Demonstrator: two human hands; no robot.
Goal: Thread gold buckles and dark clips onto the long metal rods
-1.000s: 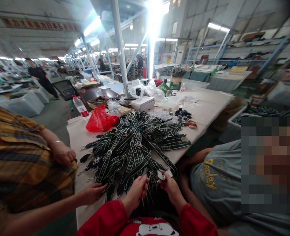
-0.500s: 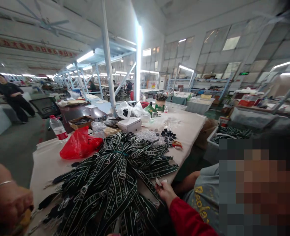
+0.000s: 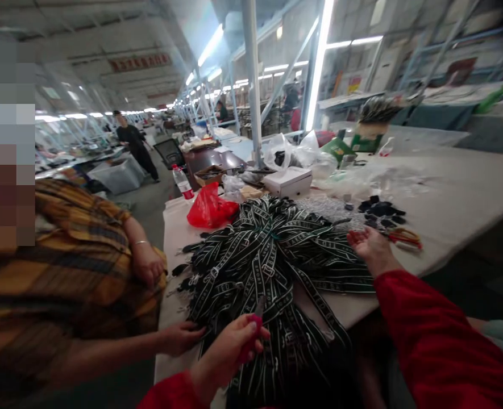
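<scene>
My left hand [image 3: 229, 343] is closed around pink-handled scissors [image 3: 255, 329], their dark blade pointing up and away over the straps. Beneath lies a big heap of black straps [image 3: 268, 267] with white lettering and edges, bound near the middle with a green tie. My right hand [image 3: 373, 248] reaches over the heap's right side, palm partly up and fingers loosely apart, and I see nothing in it. Close by are small dark pieces [image 3: 381, 209], a spread of small clear plastic bits [image 3: 332, 211] and red-and-yellow-handled scissors [image 3: 406, 238].
At the left, a person in a checked top [image 3: 89, 255] has a hand [image 3: 183, 338] at the straps' edge. Behind the heap are a red plastic bag [image 3: 212, 207], a bottle [image 3: 183, 182], a white box [image 3: 288, 182] and clear bags. A metal post [image 3: 252, 79] rises behind.
The view has swung left. My right hand has moved forward from the straps' near edge, and the small white pieces it held no longer show. My left hand with the scissors has come into view.
</scene>
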